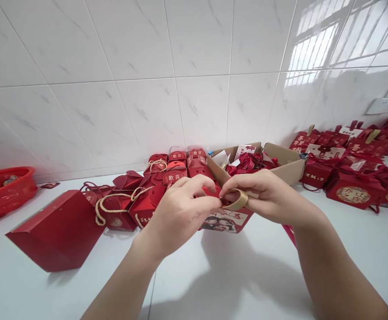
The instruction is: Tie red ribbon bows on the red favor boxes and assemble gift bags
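Note:
My left hand and my right hand meet above a red gift box with a printed couple on its front. A gold ribbon curves in a loop at the top of this box. Thumb and fingers of my right hand pinch the ribbon. My left fingertips are closed at the ribbon's left end; the exact contact is partly hidden. Both hands cover most of the box's top, and the box seems tilted, its shadow falling on the white surface in front.
Behind stand several small red boxes, some with rope handles. A cardboard box holds red ribbon pieces. At left are a large red box and a red basket. More red gift boxes crowd the right. A tiled wall bounds the counter.

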A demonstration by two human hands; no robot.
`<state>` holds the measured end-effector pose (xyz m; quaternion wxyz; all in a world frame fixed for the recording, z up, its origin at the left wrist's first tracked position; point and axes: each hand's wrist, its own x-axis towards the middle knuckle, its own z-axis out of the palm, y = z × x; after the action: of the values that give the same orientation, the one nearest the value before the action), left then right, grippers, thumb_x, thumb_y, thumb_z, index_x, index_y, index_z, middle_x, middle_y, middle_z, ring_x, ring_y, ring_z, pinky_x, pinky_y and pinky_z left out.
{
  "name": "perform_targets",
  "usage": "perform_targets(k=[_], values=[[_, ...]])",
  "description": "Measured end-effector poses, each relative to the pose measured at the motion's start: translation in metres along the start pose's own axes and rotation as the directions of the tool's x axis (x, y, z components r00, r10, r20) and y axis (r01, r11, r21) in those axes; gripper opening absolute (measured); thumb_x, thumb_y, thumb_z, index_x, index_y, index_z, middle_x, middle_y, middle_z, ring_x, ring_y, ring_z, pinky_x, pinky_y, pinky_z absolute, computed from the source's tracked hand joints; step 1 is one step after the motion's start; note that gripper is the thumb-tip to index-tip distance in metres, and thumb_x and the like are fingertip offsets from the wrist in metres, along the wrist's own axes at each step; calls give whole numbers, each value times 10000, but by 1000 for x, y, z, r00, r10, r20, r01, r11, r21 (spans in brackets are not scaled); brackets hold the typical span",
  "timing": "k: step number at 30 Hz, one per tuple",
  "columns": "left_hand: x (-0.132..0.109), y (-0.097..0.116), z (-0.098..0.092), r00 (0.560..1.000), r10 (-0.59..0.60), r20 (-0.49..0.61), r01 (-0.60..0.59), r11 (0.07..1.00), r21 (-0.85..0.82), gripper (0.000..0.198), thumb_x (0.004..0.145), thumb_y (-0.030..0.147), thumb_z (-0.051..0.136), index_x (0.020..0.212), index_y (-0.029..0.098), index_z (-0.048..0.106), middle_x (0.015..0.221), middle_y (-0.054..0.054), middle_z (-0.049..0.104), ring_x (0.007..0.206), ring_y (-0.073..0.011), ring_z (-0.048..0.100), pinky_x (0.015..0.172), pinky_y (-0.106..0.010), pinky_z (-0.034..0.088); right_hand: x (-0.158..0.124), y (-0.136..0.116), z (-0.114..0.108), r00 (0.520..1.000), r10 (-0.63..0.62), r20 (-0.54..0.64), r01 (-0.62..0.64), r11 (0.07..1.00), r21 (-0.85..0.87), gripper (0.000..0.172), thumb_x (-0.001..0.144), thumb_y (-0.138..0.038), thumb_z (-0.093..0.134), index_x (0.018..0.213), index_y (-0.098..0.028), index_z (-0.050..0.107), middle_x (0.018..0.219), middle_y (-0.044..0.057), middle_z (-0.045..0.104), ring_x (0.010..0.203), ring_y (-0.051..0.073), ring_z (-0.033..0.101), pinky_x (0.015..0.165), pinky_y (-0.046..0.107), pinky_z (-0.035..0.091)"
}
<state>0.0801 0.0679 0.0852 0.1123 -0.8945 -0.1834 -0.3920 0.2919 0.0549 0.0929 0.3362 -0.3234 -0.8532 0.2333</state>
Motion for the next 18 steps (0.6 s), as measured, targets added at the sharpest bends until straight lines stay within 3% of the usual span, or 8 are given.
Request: perform_targets(k=[5, 9, 13, 18], values=[[0, 0, 2, 999, 32, -13, -32, 998, 49, 204, 798, 35, 551, 729, 192, 662, 813, -18, 593, 697, -106, 526, 643, -252, 422, 2, 1, 5, 995, 63, -78, -63, 998, -2, 272, 753, -23, 465, 903, -186, 623, 700, -22, 596, 604, 76, 487, 505, 169, 361], [0, 0, 3, 997, 66, -25, -63, 992, 111, 220, 774, 5, 544, 709, 184, 654, 693, 6, 512, 629, -96, 427, 614, -250, 382, 4, 1, 9, 988, 84, -126, -86, 996, -10, 288, 723, -4, 456, 864, -188, 626, 674, -31, 583, 596, 70, 475, 500, 161, 349], [1, 0, 2, 997, 71, 15, -72, 990, 119, 243, 792, -1, 510, 718, 182, 651, 654, 16, 465, 595, -94, 359, 599, -245, 364, 5, 3, 12, 989, 48, -141, -51, 999, -12, 310, 702, 13, 450, 857, -187, 631, 699, -27, 613, 620, 69, 498, 527, 157, 369], [1, -1, 0, 999, 24, 33, -26, 998, 54, 216, 824, 30, 520, 771, 195, 650, 670, 17, 489, 646, -98, 421, 633, -241, 384, 8, 5, 11, 991, -33, -130, 32, 999, -9, 279, 723, 19, 461, 826, -178, 629, 660, -44, 577, 577, 47, 438, 499, 146, 330]])
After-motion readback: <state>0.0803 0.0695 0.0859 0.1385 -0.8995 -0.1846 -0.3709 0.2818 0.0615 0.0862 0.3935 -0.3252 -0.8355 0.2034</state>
